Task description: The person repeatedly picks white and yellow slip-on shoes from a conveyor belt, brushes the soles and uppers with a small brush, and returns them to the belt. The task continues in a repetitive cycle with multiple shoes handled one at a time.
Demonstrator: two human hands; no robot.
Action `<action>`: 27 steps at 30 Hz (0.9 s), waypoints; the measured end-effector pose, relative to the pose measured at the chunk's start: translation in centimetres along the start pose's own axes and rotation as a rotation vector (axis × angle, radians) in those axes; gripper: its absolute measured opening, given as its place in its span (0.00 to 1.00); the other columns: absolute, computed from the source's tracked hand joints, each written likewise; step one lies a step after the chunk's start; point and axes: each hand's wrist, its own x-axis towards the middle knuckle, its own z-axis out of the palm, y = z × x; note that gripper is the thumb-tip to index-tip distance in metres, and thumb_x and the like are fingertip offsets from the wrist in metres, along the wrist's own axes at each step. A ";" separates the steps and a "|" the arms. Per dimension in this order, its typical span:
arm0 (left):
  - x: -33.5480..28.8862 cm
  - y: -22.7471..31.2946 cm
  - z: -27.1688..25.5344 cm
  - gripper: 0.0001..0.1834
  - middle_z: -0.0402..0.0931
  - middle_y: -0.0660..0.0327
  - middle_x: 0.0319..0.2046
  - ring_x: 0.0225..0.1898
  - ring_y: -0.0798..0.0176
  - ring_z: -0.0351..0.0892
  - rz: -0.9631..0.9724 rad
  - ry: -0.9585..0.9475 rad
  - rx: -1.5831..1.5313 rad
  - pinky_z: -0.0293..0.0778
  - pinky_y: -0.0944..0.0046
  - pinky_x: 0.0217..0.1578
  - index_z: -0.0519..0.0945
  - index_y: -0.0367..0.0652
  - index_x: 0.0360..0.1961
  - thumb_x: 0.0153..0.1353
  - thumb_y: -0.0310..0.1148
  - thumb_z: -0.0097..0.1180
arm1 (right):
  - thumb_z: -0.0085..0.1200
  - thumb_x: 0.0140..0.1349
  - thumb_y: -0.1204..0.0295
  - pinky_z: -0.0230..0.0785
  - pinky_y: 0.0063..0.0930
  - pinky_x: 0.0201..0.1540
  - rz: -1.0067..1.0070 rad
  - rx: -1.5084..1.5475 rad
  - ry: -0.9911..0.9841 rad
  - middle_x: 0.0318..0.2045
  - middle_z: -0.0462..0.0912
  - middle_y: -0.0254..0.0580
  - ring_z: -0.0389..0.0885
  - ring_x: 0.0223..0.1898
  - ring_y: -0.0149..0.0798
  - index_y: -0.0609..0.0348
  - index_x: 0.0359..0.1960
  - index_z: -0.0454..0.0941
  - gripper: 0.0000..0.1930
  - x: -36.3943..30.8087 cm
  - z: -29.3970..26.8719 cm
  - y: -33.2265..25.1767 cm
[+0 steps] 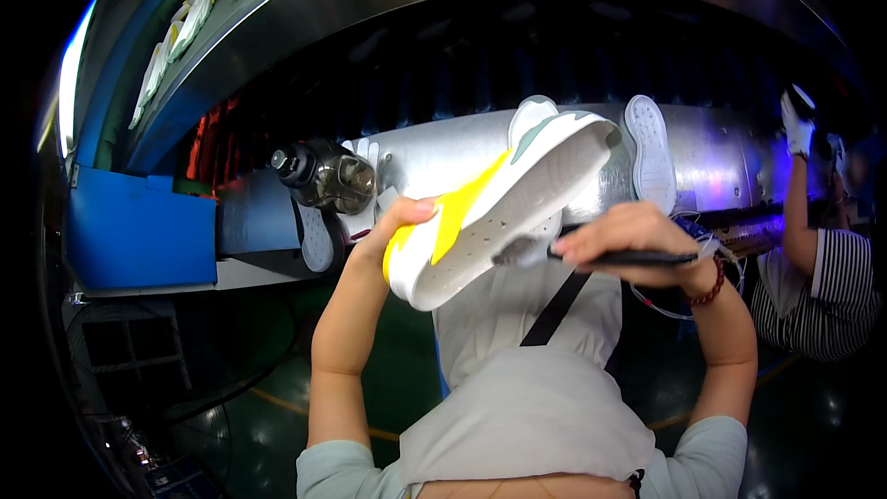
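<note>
Left hand [399, 226]: it grips the yellow-marked end of a white shoe sole [504, 212], the thumb on the outer side wall.
Right hand [633, 233]: its fingers are closed around a black-handled brush [637, 260].
White shoe sole: it is held up tilted, hollow side toward the person, over the near edge of the metal surface [439, 152].
Bristles [523, 250]: they are blurred, close to the hollow; whether they touch, I cannot tell.
Sole grip: only one end is supported, so a hard brush push could twist the sole or make it slip.
Yellow band [462, 208]: a stroke running too wide might smear it.
Dark bottle [328, 176]: it stands toward the surface's left end; a wide swing of the left arm may knock it.
Spare sole [651, 152]: it lies right of the held one, reaching toward the near edge; a careless right wrist could push it off.
</note>
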 end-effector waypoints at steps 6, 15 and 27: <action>-0.4 0.0 -0.1 0.35 0.63 0.49 0.49 0.47 0.54 0.67 0.116 0.034 -0.068 0.63 0.57 0.47 0.56 0.40 0.56 0.51 0.53 0.39 | 0.55 0.45 0.80 0.70 0.23 0.38 -0.006 -0.036 0.173 0.32 0.79 0.42 0.78 0.35 0.36 0.61 0.31 0.77 0.08 0.2 -0.6 -0.5; 2.0 -0.4 0.2 0.38 0.60 0.49 0.52 0.51 0.52 0.64 0.537 -0.065 -0.535 0.59 0.51 0.51 0.53 0.44 0.58 0.53 0.60 0.32 | 0.60 0.38 0.80 0.70 0.24 0.39 -0.088 0.095 0.233 0.28 0.80 0.40 0.77 0.35 0.37 0.60 0.27 0.78 0.11 0.3 0.1 -3.6; 6.2 -3.6 6.2 0.42 0.62 0.46 0.49 0.50 0.46 0.64 0.521 -0.153 -0.482 0.62 0.49 0.50 0.53 0.45 0.58 0.52 0.66 0.13 | 0.56 0.41 0.80 0.68 0.25 0.37 0.045 -0.124 0.429 0.30 0.78 0.44 0.77 0.32 0.38 0.62 0.29 0.76 0.10 2.7 3.4 1.4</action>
